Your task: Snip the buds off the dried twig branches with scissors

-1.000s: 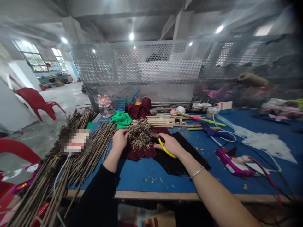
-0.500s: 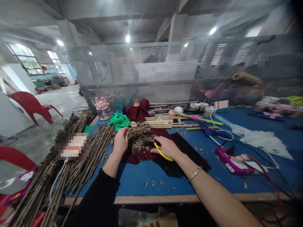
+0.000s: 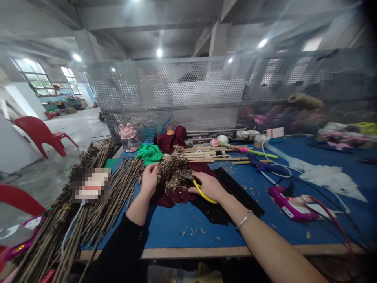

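Note:
My left hand (image 3: 149, 180) is closed, fingers pinched at the left side of a bunch of dried plant heads (image 3: 173, 167); whatever lies between the fingertips is too small to make out. My right hand (image 3: 209, 188) is wrapped round the yellow handles of a pair of scissors (image 3: 203, 193). Their dark blades point left into the bunch. Beneath the bunch lies a dark red cloth (image 3: 165, 199), with a black cloth (image 3: 240, 192) to its right.
Many dried stalks (image 3: 103, 208) cover the table's left side. A green cloth (image 3: 149, 153) and bamboo sticks (image 3: 203, 157) lie behind the hands. To the right are a glue gun (image 3: 263, 164) and a purple power strip (image 3: 290, 204) with cables. A perforated metal screen (image 3: 176, 94) stands behind.
My left hand has shifted slightly left and down. The bunch appears a little more upright. My right hand with the scissors has barely moved, and the camera view has tilted slightly upward.

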The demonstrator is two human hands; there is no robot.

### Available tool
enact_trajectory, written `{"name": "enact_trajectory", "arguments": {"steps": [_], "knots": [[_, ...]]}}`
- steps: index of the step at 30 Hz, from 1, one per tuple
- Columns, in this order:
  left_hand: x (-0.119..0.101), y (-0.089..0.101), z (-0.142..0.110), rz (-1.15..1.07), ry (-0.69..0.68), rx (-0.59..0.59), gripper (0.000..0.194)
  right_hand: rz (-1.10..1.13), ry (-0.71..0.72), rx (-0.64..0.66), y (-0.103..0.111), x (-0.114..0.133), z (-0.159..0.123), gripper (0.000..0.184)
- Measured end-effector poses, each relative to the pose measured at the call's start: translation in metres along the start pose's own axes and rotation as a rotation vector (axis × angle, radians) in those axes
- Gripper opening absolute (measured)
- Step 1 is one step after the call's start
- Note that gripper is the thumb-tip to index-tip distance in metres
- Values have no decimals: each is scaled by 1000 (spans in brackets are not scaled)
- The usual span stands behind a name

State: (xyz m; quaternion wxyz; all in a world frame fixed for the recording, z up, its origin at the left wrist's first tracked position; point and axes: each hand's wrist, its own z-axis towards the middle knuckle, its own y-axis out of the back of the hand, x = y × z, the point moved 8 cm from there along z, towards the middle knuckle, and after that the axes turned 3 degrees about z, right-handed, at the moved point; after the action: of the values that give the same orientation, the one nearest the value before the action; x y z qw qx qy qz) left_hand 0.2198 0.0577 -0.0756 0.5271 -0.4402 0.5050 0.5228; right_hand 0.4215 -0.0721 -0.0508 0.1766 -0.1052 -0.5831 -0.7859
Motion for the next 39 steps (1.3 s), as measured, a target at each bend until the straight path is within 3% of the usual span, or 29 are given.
{"name": "enact_trajectory", "arguments": {"steps": [5,12,17,23,27,31,39], "knots": [[3,-12,-11,86,105,79,35,-1,-2,13,0,1,0,56],[-28,-25,-25,430,-241,228,27,-35,-49,-22,3,-4,1,52],[-35,-35,-37,621,-369,314,21,-35,-73,-15,1,-6,1,54],[-44,-35,-37,625,-429,259,19,-29,-95,-45,2,-12,2,62],[-43,-30,-33,640,-366,204,20,-6,-44,-44,3,-8,1,59],[-38,-21,-29,759,-341,119,6,-2,27,-29,3,3,1,55],[-32,-19,-24,867,-320,86,6,-57,6,-2,0,5,0,53]]}}
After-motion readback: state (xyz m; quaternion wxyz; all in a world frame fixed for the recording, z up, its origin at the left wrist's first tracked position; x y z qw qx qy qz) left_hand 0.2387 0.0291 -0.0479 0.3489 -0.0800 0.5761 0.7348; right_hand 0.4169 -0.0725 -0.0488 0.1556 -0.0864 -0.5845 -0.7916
